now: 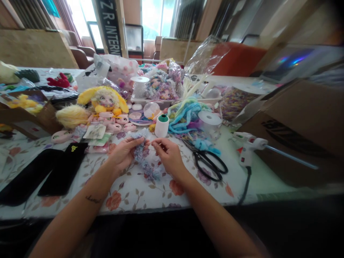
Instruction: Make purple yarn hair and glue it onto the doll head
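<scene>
Yarn (139, 154): fluffy, pale blue and purple, in the middle near the person. The top is in the left hand (127, 153), and the loose end trails down and seems to rest on the tabletop (161, 199).
Left fingers: closed around the yarn, with the thumb on top. This grip likely keeps the soft bundle from slipping.
Right hand (170, 154): just beside the yarn, with the thumb and finger tips pinched close together. I cannot tell if a thin thread is between them. The hands are close, perhaps so small work is easy to see.
Spool (162, 127): white with a green top, standing upright just past the hands. Standing up may help its thread come off without the spool rolling.
Scissors (211, 165): lying flat, right of the right hand, with the 2 black loops toward the person. That looks handy for picking them up.
Glue gun (246, 148): farther right, by the brown box (301, 129), with a clear stick poking out of the back. Off to the side, it is away from the arms.
Doll (104, 101): yellow, behind some loose doll faces (114, 128). Maybe they are grouped so they are easy to find.
Blue cords (185, 116): piled behind the scissors, well off the yarn, so they probably will not tangle.
</scene>
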`<act>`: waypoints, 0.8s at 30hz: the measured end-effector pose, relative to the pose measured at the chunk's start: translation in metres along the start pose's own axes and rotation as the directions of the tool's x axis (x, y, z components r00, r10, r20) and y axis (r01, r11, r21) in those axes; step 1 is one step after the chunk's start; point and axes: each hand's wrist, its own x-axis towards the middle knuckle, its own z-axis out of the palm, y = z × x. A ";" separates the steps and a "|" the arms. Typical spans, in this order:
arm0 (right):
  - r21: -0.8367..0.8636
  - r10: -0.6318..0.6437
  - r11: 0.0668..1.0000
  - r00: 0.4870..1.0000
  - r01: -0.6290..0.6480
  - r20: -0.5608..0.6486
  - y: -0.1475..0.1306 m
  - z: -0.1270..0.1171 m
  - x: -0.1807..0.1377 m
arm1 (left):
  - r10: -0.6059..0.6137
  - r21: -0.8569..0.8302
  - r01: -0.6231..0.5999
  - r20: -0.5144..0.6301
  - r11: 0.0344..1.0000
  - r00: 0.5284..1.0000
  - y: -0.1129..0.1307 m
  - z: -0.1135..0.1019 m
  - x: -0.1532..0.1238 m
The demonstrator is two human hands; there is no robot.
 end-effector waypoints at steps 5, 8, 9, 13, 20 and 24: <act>-0.452 -0.086 0.892 0.985 0.009 -0.150 0.016 -0.069 -0.020 | 0.007 -0.024 -0.009 -0.073 1.000 0.997 0.003 -0.002 0.001; -0.761 0.074 0.628 0.985 -0.166 -0.154 0.032 -0.119 -0.041 | 0.007 -0.024 -0.009 -0.065 1.000 0.998 0.003 -0.003 0.002; -0.799 0.138 0.563 0.977 -0.210 -0.159 0.037 -0.131 -0.046 | 0.006 -0.024 -0.008 -0.063 1.000 0.998 0.003 -0.003 0.002; -0.791 0.334 0.536 0.934 -0.296 -0.123 0.049 -0.153 -0.055 | 0.016 -0.040 -0.019 -0.082 0.999 0.997 0.002 -0.003 0.002; -0.792 0.429 0.580 0.898 -0.193 0.096 0.043 -0.164 -0.037 | 0.009 -0.049 -0.012 -0.060 0.999 0.998 0.001 -0.003 0.003; -0.695 0.428 0.684 0.893 -0.220 0.138 0.039 -0.174 -0.039 | 0.017 -0.072 -0.022 -0.064 0.997 0.998 0.002 -0.002 0.002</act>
